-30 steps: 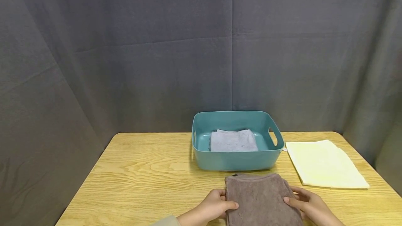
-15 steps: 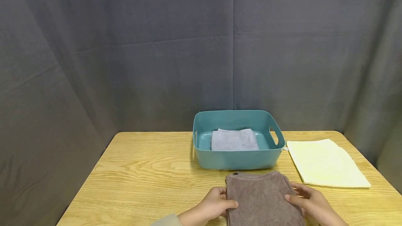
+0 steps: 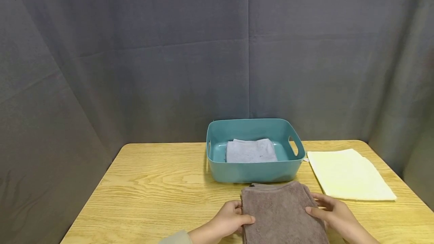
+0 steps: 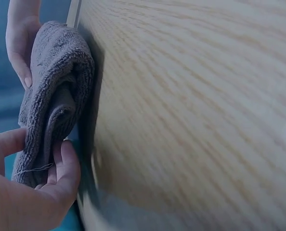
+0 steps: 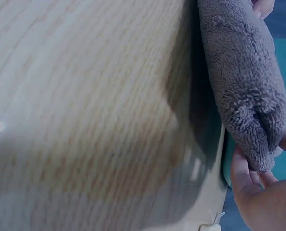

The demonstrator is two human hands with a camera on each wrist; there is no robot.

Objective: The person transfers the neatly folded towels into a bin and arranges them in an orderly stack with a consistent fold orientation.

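Note:
A folded brown towel [image 3: 283,214] is held between both hands at the near side of the table. On its left edge my left hand [image 3: 228,219] pinches it, thumb on top and fingers underneath. My right hand [image 3: 335,214] grips the opposite edge in the same way. In the left wrist view the folded layers of the towel [image 4: 56,91] show from the side, just off the wood. The right wrist view has the towel's rounded fold [image 5: 246,72], with the right hand's fingers [image 5: 241,178] under its corner.
Behind the towel stands a teal basket [image 3: 257,172] with a folded light grey towel [image 3: 251,151] inside. A pale yellow towel [image 3: 350,176] lies flat at the right of the wooden table [image 3: 152,191]. Grey curtain [image 3: 169,67] hangs around the back and sides.
The brown towel and both hands have shifted slightly forward, toward the basket. Both hands keep the same hold. The head view has swayed a little.

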